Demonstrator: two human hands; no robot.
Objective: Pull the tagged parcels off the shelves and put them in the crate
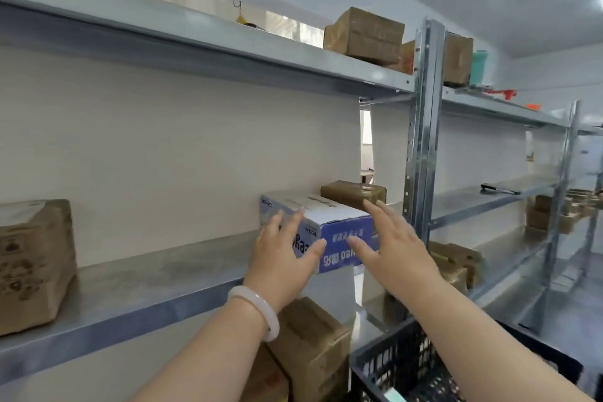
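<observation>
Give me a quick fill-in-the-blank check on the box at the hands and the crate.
The pale bangle sits on the wrist of the ____ hand, which rests on the blue and white box.
The print on the box's front face reads upside ____.
Right behind the box stands a ____ parcel.
The black crate shows at the lower ____ of the view.
Missing: left; down; brown; right.

Only one view is given, from the person's head; it is directed forward at a metal shelf rack, which is seen from close by, at a slant, and runs off to the right; the left hand and right hand are included near the middle; a black crate is cut by the lower edge.
</observation>
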